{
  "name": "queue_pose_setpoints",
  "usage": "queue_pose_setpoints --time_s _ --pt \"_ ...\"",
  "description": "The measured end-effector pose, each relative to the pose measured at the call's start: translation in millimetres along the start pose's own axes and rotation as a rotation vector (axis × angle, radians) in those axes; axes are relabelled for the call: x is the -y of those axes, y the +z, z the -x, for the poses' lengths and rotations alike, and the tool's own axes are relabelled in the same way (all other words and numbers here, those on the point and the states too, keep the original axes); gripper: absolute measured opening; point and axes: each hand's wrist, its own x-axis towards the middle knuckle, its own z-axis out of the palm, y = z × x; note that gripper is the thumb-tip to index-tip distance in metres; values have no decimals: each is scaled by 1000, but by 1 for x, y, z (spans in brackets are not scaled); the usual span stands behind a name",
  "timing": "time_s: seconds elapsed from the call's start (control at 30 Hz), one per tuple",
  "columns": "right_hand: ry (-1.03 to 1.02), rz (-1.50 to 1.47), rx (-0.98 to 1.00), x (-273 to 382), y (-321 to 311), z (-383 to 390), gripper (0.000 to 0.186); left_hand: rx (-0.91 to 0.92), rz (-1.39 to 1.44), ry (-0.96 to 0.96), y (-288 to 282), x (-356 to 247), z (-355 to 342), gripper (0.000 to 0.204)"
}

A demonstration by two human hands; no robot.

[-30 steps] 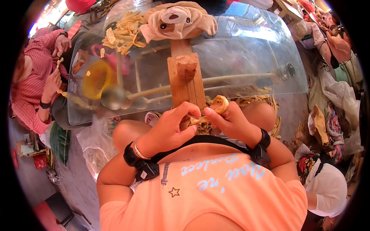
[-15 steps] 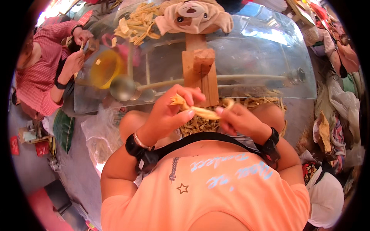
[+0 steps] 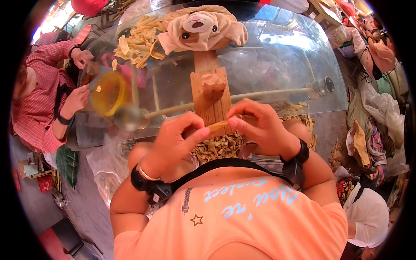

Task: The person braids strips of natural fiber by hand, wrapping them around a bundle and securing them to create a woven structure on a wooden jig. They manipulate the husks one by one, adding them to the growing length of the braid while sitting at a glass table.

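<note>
Head view, and what caught my eye first was one short, pale yellow, fibrous strip bridging the gap between the person's two hands, so neither was nearer: the left hand met its left end, the right hand its right. Its long axis ran mostly sideways, tipped slightly upward toward the right, in front of a brown, straight-grained wooden plank. The left hand was narrowed, thumb and forefinger pinching the strip; the right was pinched down on it too, though its own fingers hid how much it held. Just below lay a heap of small, crinkled, tan-yellow pieces. A squarish, reddish-brown wooden block stood on the plank, its top face rough and uneven. Under the plank stretched a smooth, see-through glass tabletop with a gently bowed edge. At the plank's far end sat a soft, floppy beige plush dog head, and to its left lay a loose, tangled pile of dry-looking yellow strips.
</note>
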Motion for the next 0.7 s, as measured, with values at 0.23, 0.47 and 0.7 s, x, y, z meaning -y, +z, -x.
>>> queue_pose_setpoints --time_s 0.23,0.47,0.7 --pt "-105 23 0 -41 2 -30 18 -72 -280 19 -5 7 -24 13" --pt "-6 136 99 -39 -20 -8 17 -132 34 -162 -16 18 -12 9" --pt "-346 278 8 9 12 -1 23 89 407 -24 8 -14 0 19"
